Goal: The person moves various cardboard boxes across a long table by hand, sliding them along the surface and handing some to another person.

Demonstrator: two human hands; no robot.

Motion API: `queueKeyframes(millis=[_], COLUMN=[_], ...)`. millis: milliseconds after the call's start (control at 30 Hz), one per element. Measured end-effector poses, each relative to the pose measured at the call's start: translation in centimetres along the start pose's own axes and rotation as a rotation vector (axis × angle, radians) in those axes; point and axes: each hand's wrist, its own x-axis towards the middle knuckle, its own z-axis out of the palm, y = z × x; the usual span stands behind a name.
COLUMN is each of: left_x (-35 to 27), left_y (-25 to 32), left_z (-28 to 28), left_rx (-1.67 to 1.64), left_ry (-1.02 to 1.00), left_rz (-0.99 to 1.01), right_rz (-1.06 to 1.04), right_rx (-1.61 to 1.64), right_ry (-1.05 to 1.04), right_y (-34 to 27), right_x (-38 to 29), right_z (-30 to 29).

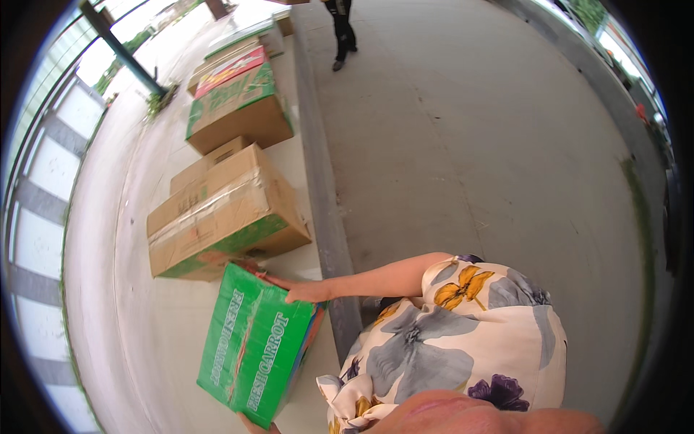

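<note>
A green cardboard carton (252,347) with printed lettering is between my two hands, tilted over a pale ledge. My right hand (306,290) grips its upper end, the thumb on the green top and the fingers partly hidden along the side. At the lower end my left hand (257,426) touches the carton's corner; most of that hand is cut off by the picture's bottom edge. A strip of worn tape runs along the seam on top. Just beyond the upper end lies a large brown carton (217,211) closed with clear tape, with a green printed band.
Another brown carton (200,171) sits behind the large one. Farther along the ledge are a green and brown carton (238,108) and several other boxes. A grey curb (320,179) edges the ledge. A person in dark trousers (341,32) is on the concrete floor (461,135).
</note>
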Motion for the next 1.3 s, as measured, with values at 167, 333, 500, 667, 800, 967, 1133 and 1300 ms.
queueKeyframes(millis=[167, 333, 500, 667, 800, 967, 1133, 1300], left_x=[-1.9, -8.1, -15.8, -25.5, -24.9, -29.5, -30.2, -27.0], left_y=[-6.0, -10.1, -15.1, -13.1, -13.3, -12.9, -15.8, -15.0], left_z=[-2.6, -5.7, -3.7, 8.9, 8.5, 10.2, 13.8, 14.8], left_rx=[-0.069, -0.18, -0.289, -0.251, -0.693, -0.656, -0.719, -0.707], left_ry=[0.131, 0.233, 0.33, 0.442, 0.322, 0.511, 0.703, 0.762], left_rz=[0.115, -0.078, 0.246, 0.691, 0.651, 0.678, 0.753, 0.895], right_rz=[0.084, 0.005, -0.049, 0.194, 0.607, 0.436, 0.509, 0.476], right_rx=[0.072, 0.032, 0.015, -0.014, 0.07, 0.206, 0.173, 0.216], right_ry=[-0.057, -0.206, -0.351, -0.504, -0.39, -0.396, -0.692, -0.838], right_y=[-1.6, -2.0, -2.8, -4.9, -1.0, 0.5, 2.4, 5.3], right_x=[0.4, 1.0, 2.2, 5.0, 6.5, 8.6, 13.8, 18.7], right_z=[0.4, 2.4, 5.2, 9.9, 8.3, 13.0, 14.4, 14.4])
